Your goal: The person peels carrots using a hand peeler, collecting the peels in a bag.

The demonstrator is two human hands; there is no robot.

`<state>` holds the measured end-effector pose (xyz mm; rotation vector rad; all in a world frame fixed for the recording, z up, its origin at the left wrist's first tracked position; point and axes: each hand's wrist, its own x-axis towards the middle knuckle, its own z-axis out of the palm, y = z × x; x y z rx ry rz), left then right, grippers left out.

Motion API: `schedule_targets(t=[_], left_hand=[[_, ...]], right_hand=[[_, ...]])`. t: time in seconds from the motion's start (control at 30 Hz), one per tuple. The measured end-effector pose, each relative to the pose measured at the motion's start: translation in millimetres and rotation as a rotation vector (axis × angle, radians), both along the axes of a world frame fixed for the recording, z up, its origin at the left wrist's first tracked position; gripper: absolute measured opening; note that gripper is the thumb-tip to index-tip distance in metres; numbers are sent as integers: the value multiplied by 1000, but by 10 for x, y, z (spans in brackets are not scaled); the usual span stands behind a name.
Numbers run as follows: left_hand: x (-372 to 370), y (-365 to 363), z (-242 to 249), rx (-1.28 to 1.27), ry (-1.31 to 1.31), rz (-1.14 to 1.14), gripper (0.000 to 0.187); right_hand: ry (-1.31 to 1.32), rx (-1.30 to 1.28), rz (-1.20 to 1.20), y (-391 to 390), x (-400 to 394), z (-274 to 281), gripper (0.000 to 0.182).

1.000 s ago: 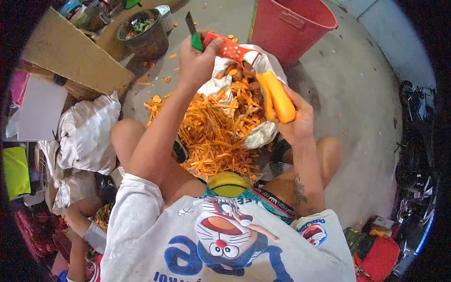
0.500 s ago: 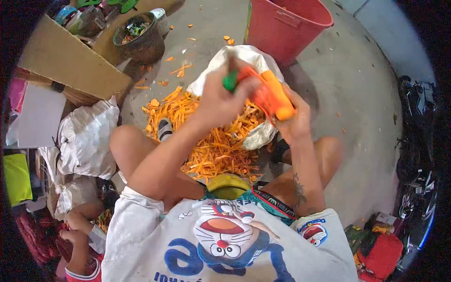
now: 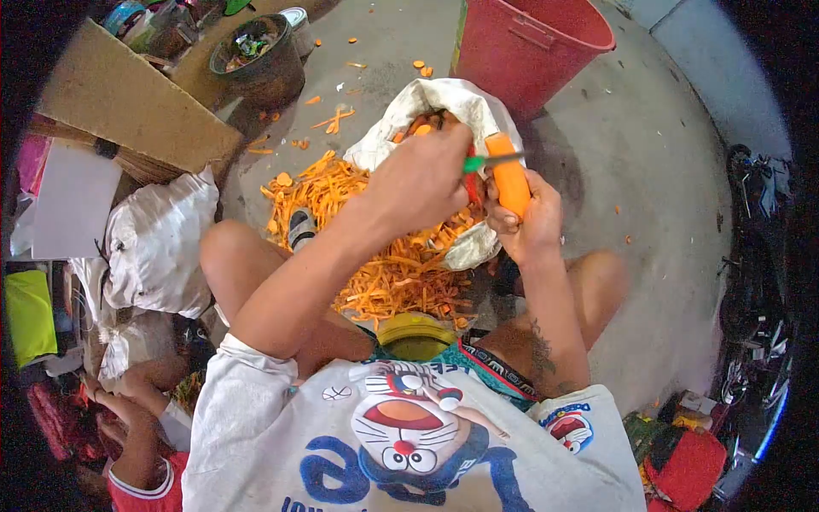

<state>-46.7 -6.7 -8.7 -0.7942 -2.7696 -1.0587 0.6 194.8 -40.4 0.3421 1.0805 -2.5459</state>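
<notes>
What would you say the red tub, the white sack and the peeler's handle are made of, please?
The red tub looks like moulded plastic: uniform colour, a slight sheen, a rolled rim. The white sack seems woven plastic fabric, limp and creased, though the weave is too small to confirm. The peeler in the left hand shows a green, probably plastic handle; the right hand holds a carrot.

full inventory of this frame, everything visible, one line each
carrot: 1, orange, in right hand
peeler: 1, green and red, in left hand
peel pile: 1, orange, floor between knees
sack: 1, white, open, behind hands
tub: 1, red, top
bucket: 1, dark, top left
cardboard: 1, brown, left
white bags: several, left
another person: 1, lower left
left hand: 1, grips peeler
right hand: 1, grips carrot
</notes>
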Motion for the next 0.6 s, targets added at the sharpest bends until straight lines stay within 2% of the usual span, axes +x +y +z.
schedule_targets(t=[0.1, 0.17, 0.2, 0.27, 0.3, 0.33, 0.4, 0.47, 0.53, 0.57, 0.6], left_hand=[[-85, -44, -169, -94, -49, -80, 27], [-268, -151, -345, -273, -171, 42, 25], [-299, -178, -378, -265, -164, 53, 25], [-271, -186, -351, -241, -173, 43, 26], [-254, -174, -324, -246, -175, 33, 26], [-235, -154, -224, -217, -199, 54, 26], [-157, -120, -74, -184, -221, 76, 26], [-32, -98, 34, -31, -110, 13, 27], [84, -42, 130, -55, -88, -18, 27], [114, -18, 155, -76, -67, -56, 28], [127, -10, 159, -73, -73, -53, 28]], right_hand=[[85, 31, 87, -13, 60, 41, 40], [184, -182, 184, 3, 45, 79, 46], [191, -176, 195, -55, 32, 146, 46], [304, -33, -284, -323, 69, 411, 52], [213, -143, -275, -242, 46, 375, 57], [213, -144, -286, -163, 10, 280, 57], [181, -41, -107, -46, -46, 26, 62], [270, 27, -94, -53, -32, -49, 57], [492, 698, -194, -100, 14, -88, 52], [538, 733, -303, -149, -6, -162, 52], [534, 736, -296, -145, 3, -176, 52]])
